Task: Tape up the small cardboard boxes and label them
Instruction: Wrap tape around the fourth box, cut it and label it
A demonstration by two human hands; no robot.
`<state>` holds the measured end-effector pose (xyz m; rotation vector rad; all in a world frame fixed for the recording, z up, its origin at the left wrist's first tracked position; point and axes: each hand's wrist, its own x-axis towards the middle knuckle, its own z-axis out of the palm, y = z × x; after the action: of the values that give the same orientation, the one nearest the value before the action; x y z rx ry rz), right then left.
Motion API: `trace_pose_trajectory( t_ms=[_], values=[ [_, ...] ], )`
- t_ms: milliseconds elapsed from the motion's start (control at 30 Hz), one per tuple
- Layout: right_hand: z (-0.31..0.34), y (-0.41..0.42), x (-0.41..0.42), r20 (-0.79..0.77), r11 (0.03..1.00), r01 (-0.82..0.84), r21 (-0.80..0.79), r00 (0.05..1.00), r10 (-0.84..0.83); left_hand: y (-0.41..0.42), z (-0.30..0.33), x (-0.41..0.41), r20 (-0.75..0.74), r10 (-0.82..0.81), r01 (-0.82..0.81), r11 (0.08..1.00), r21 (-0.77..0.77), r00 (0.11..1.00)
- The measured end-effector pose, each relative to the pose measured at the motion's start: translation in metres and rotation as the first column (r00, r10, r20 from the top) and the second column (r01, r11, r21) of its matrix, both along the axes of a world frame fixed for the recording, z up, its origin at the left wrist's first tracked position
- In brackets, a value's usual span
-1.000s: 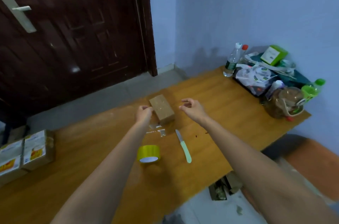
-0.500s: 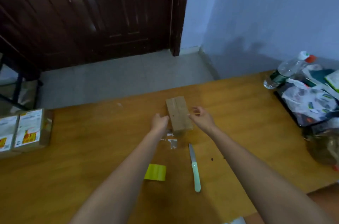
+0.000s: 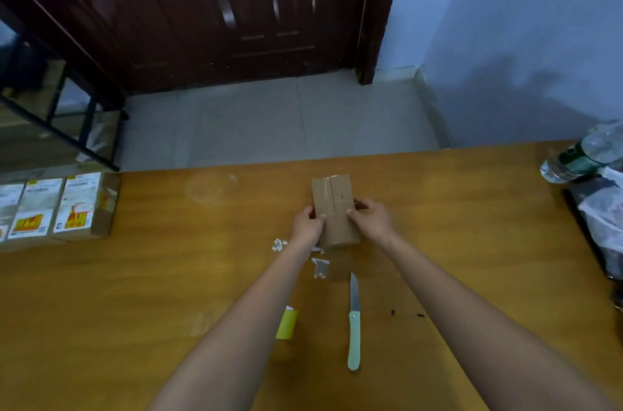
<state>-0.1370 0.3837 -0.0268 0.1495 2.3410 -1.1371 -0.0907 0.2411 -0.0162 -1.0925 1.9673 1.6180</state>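
Between both hands (image 3: 338, 225), taped brown box (image 3: 332, 198)

Matt cardboard box (image 3: 332, 205) on smooth, glossy wooden table (image 3: 472, 225)

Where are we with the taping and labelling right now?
Done: labelled boxes sit at the table's left edge. In hand: both the left hand and right hand grip a small box, tape strip along its top, no label visible. Left: labelling it; tape roll and knife lie idle.
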Motion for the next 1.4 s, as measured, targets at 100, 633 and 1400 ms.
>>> trace_pose_trajectory(
  t_ms=[100, 633, 1400],
  values=[
    [0.014, -0.014, -0.001, -0.025, 0.998, -0.03, -0.056, 0.999, 0.028, -0.014, 0.01, 0.004, -0.057, 0.017, -0.02, 0.999, -0.046, 0.998],
    [0.054, -0.174, 0.117, -0.122, 0.981, -0.008, -0.195, 0.992, -0.016, -0.175, 0.044, 0.122, -0.22, 0.073, -0.092, 0.993, -0.077, 0.973],
    [0.036, -0.139, 0.208, -0.065, 0.767, -0.329, 0.551, 0.899, 0.433, -0.218, -0.024, 0.188, -0.05, 0.235, -0.235, 0.972, 0.008, 0.971]
  ],
)
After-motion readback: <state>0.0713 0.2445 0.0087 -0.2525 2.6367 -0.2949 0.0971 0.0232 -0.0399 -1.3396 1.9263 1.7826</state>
